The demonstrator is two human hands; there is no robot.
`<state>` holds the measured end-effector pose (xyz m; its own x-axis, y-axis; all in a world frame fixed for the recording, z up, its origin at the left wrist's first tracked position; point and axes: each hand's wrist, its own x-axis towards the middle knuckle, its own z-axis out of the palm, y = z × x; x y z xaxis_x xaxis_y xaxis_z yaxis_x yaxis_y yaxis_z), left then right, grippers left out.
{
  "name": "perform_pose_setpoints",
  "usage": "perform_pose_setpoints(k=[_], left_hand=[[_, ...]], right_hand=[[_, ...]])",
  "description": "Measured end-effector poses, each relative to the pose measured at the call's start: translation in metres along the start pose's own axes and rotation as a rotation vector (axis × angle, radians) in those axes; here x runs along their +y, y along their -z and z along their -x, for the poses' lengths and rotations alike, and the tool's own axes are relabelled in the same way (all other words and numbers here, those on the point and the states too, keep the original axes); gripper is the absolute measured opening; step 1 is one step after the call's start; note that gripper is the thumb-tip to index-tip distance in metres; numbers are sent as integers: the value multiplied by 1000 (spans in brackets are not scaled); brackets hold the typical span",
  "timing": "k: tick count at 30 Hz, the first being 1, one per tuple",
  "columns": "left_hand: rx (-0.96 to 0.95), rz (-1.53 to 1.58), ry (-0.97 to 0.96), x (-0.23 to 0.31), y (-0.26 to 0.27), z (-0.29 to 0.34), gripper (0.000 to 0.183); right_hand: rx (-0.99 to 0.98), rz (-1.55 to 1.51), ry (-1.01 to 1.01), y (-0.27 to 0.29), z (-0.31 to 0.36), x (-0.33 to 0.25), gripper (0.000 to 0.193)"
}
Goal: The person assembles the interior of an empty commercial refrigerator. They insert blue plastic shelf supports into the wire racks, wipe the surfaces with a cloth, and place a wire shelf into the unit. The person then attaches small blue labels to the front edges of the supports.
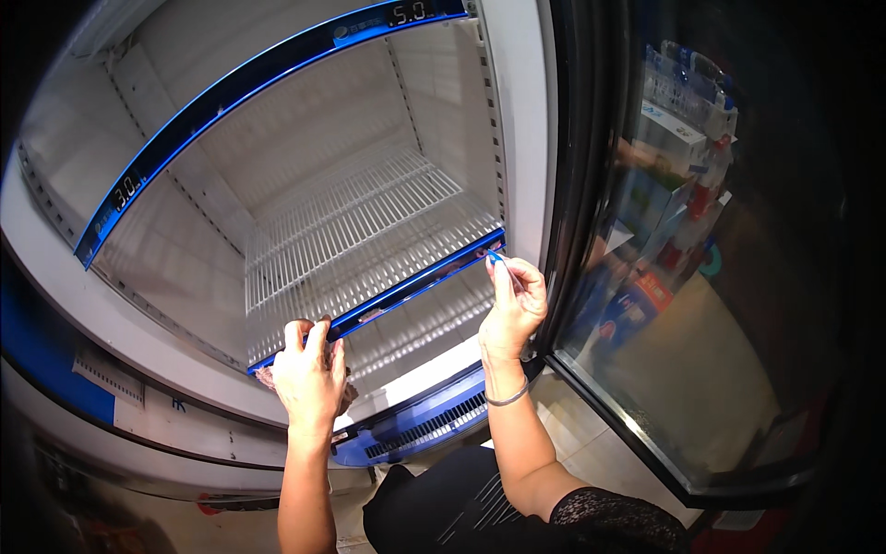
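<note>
A white wire shelf sits inside an open display fridge, with a dark blue label rail along its front edge. My left hand is closed at the rail's left end, fingers bent over it. Brownish, crumpled cloth shows on both sides of that hand; most of it is hidden under the palm. At the rail's right end, my right hand pinches a small blue-and-white label between thumb and fingers. Pale scraps cling to the middle of the rail.
The glass door stands open on the right, reflecting packages and bottles. Above the shelf runs another blue rail with lit digits. Slotted uprights line the fridge walls. A blue vent grille lies below, near my knees.
</note>
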<state>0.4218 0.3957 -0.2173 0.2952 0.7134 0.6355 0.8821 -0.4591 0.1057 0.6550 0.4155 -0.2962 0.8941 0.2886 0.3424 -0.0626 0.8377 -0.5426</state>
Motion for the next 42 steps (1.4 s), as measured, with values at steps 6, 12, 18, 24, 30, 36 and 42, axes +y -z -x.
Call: perform_pose_setpoints(k=[6, 12, 18, 24, 30, 36, 42], left_hand=[[13, 15, -24, -3, -2, 1, 29], [30, 22, -40, -7, -3, 3, 30], [45, 33, -41, -8, -5, 4, 31], [28, 83, -8, -7, -3, 5, 31], [44, 113, -31, -7, -3, 5, 31], [29, 112, -6, -6, -3, 5, 31], [22, 108, 7, -9, -2, 7, 32]], right_hand=[[102, 124, 129, -3, -10, 13, 13], [259, 293, 101, -17, -8, 17, 9], [245, 285, 87, -15, -11, 23, 8], [248, 286, 118, -25, -14, 13, 8], [257, 231, 80, -29, -13, 12, 8], [223, 267, 98, -20, -12, 27, 12], [243, 228, 50, -21, -14, 23, 8]])
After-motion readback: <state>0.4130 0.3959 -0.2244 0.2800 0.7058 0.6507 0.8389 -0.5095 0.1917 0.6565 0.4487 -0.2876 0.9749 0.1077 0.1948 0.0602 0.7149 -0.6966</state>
